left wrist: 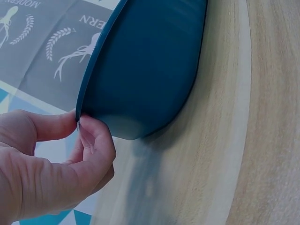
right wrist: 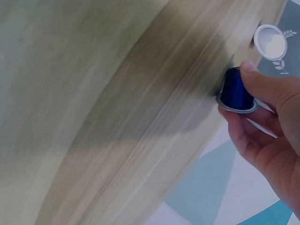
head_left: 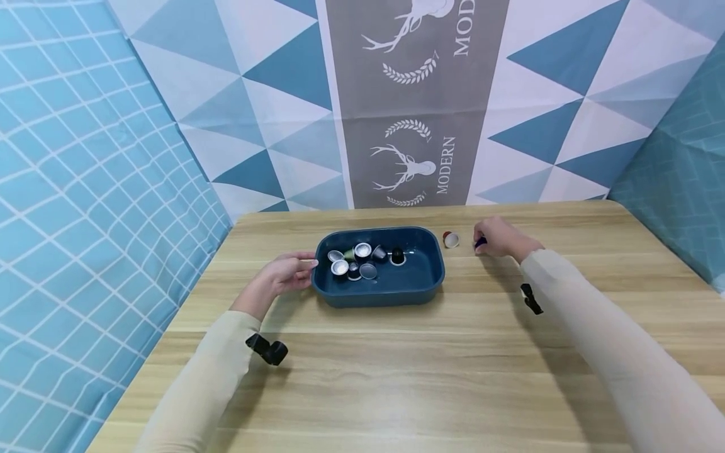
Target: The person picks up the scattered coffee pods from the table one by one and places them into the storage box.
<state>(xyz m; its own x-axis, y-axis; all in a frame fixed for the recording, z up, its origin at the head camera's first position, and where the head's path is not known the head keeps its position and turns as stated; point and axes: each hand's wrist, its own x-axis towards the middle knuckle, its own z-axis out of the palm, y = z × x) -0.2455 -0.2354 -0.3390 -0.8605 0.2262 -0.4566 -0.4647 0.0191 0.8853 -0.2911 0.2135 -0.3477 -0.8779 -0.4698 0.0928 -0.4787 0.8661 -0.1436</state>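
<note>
A dark blue tray [head_left: 379, 299] with rounded corners stands on the table, holding several coffee capsules, among them a black one [head_left: 398, 255] lying apart on the right. At its left end my left hand [head_left: 289, 272] pinches the rim between thumb and fingers; the left wrist view shows this hand [left wrist: 61, 164] against the tray's outer wall [left wrist: 145, 61]. My right hand [head_left: 498, 237] is right of the tray, low over the table. In the right wrist view the hand [right wrist: 272, 126] pinches a blue coffee capsule [right wrist: 236, 91] between thumb and fingers.
Between the tray and my right hand lies a red capsule with a pale lid [head_left: 451, 240]. The wooden table [head_left: 396, 377] ends at a patterned cloth backdrop [head_left: 294, 126]. A tiled-print blue cloth [head_left: 85, 220] hangs along the left side.
</note>
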